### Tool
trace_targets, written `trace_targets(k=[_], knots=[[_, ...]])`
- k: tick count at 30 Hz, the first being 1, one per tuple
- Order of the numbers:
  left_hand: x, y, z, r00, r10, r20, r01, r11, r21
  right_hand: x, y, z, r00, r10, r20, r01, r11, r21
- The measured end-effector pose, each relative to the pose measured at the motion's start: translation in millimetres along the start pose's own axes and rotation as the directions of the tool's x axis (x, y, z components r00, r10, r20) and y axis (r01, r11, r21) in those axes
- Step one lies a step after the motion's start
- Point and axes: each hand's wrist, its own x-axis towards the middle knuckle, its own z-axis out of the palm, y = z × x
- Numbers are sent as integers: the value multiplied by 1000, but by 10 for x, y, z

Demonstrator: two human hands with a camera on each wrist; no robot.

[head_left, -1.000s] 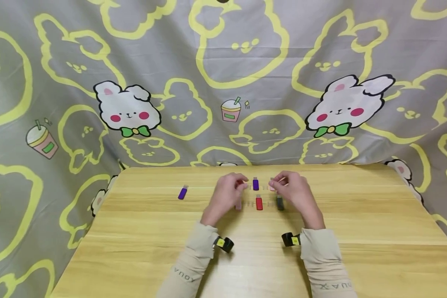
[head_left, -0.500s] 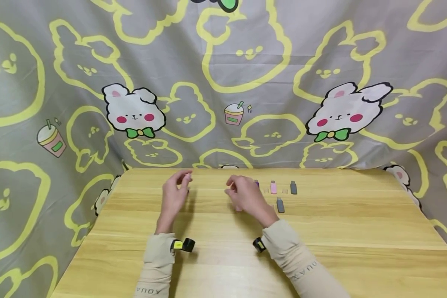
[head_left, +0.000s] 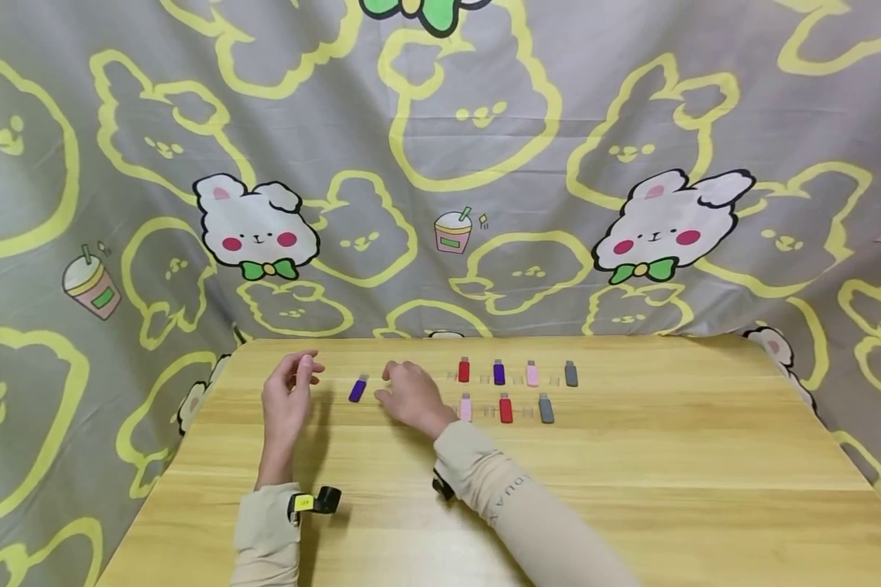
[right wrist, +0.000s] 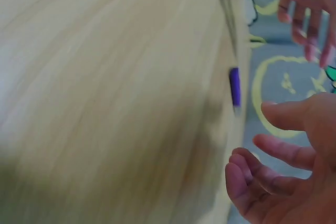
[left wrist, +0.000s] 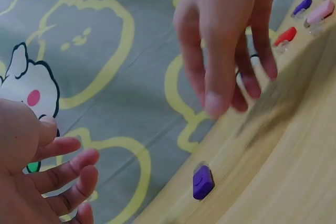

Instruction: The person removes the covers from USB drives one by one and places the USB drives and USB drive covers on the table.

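Note:
A purple USB stick (head_left: 357, 389) lies on the table between my two hands, apart from both, its metal plug pointing to the far side. My left hand (head_left: 288, 391) hovers to its left with loosely bent fingers and nothing in them. To its right, my right hand (head_left: 413, 395) reaches over with thumb and fingers apart. In the left wrist view the purple stick (left wrist: 203, 183) lies below my right hand (left wrist: 226, 35). The right wrist view shows the purple stick (right wrist: 235, 87) beyond the thumb of my right hand (right wrist: 294, 166), which holds nothing.
Two rows of USB sticks lie to the right. The far row holds red (head_left: 464, 370), purple (head_left: 498, 372), pink (head_left: 532, 374) and grey (head_left: 571, 374) ones. Nearer are pink (head_left: 466, 408), red (head_left: 506, 409) and grey (head_left: 546, 409) ones. Small clear pieces lie between them. A patterned curtain (head_left: 382, 122) hangs behind.
Both hands have left the rows of USB sticks and moved left, either side of the lone purple stick. The rows, partly covered before, now show.

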Motion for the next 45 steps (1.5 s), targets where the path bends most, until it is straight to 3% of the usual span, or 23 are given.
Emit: trace_targets(k=[7, 11, 15, 18, 26, 30, 33, 35, 40, 45], knots=[[-19, 27, -86, 1000, 13, -25, -15, 998, -61, 205, -246, 257, 995, 94, -17, -95, 991, -90], [-4, 57, -127, 998, 13, -56, -14, 1000, -26, 289, -381, 327, 989, 146, -19, -147, 976, -160], [10, 63, -152, 998, 19, -59, -17, 999, 34, 349, -461, 365, 990, 137, -23, -138, 956, -259], [16, 78, -162, 998, 30, -59, -28, 999, 33, 376, -484, 375, 994, 113, -16, -112, 952, -285], [40, 73, -150, 999, 22, -45, -21, 1000, 10, 363, -434, 372, 999, 28, 34, -23, 989, -146], [14, 275, -154, 999, 32, -21, -33, 999, -17, 283, -335, 290, 1000, -16, 18, 17, 1000, -26], [2, 323, -125, 1000, 28, 1, -28, 999, -29, 196, -244, 187, 999, -46, -19, 46, 998, 44], [27, 231, -85, 1000, 2, 22, -2, 1000, -24, 155, -191, 121, 998, -53, -25, 55, 993, 107], [33, 141, -11, 992, -13, 125, 15, 1000, -10, 37, -98, -54, 999, -53, 4, 51, 967, 251], [-21, 175, 90, 958, 0, 286, -2, 1000, 7, -110, -5, -235, 999, -29, 27, 19, 941, 339]])
